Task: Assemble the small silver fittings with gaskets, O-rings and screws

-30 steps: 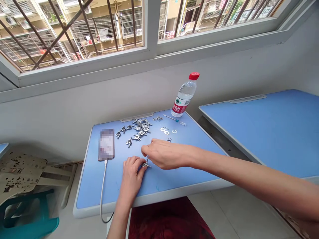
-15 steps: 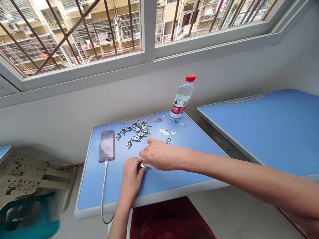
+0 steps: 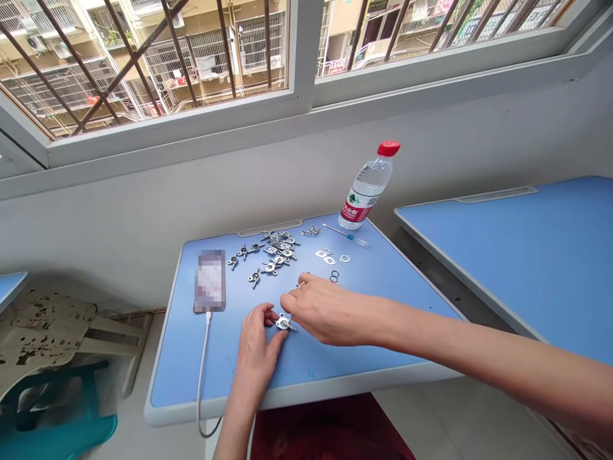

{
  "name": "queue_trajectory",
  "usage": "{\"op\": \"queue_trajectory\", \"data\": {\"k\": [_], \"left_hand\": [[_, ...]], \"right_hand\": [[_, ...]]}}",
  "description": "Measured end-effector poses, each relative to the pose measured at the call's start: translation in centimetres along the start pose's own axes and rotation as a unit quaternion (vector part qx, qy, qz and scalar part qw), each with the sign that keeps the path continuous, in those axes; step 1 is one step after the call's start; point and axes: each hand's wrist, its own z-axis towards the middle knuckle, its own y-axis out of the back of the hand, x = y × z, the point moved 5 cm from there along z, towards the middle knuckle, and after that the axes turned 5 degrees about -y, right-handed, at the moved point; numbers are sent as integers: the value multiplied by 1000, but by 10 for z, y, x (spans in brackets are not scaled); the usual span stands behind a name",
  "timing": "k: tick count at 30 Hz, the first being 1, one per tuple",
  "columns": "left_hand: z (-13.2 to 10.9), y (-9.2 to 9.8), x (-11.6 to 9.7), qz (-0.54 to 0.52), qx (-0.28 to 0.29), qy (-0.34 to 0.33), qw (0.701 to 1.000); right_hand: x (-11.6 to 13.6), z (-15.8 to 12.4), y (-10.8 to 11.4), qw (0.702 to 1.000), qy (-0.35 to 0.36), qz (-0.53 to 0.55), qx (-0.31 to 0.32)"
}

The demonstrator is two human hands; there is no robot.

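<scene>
My left hand (image 3: 256, 345) rests on the blue table with its thumb and fingers curled around a small silver metal fitting (image 3: 283, 322), which has a flat flanged plate and thin tube-like arms. Right beside it, my right hand (image 3: 330, 310), wearing a ring, is closed with the fingertips over the fitting's right side. Whatever those fingers pinch is hidden behind the hand. Beyond both hands lies a pile of similar metal fittings (image 3: 280, 246), and a single fitting (image 3: 255, 277) sits apart in front of it.
Flat metal gaskets (image 3: 329, 260) and black rings (image 3: 334, 276) lie behind my right hand. Farther back are small metal pieces (image 3: 311, 231), a thin screwdriver (image 3: 347, 236) and a water bottle (image 3: 366, 191). A phone (image 3: 209, 281) with a white cable (image 3: 204, 364) is at left.
The fitting at my left hand now shows more of its flanged face. My left fingers have parted slightly from the thumb, and my right hand remains close by. The whole view has shifted a little.
</scene>
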Motion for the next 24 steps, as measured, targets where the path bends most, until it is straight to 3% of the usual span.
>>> {"op": "queue_trajectory", "data": {"k": [4, 11, 24], "left_hand": [[0, 0, 1, 22, 1, -15, 1000], [-1, -2, -10, 84, 7, -112, 990], [-2, -2, -16, 111, 27, -150, 982]], "right_hand": [[0, 0, -4, 1000, 17, 7, -20], [-2, 0, -5, 1000, 25, -6, -10], [-3, 0, -7, 998, 33, 33, -36]]}}
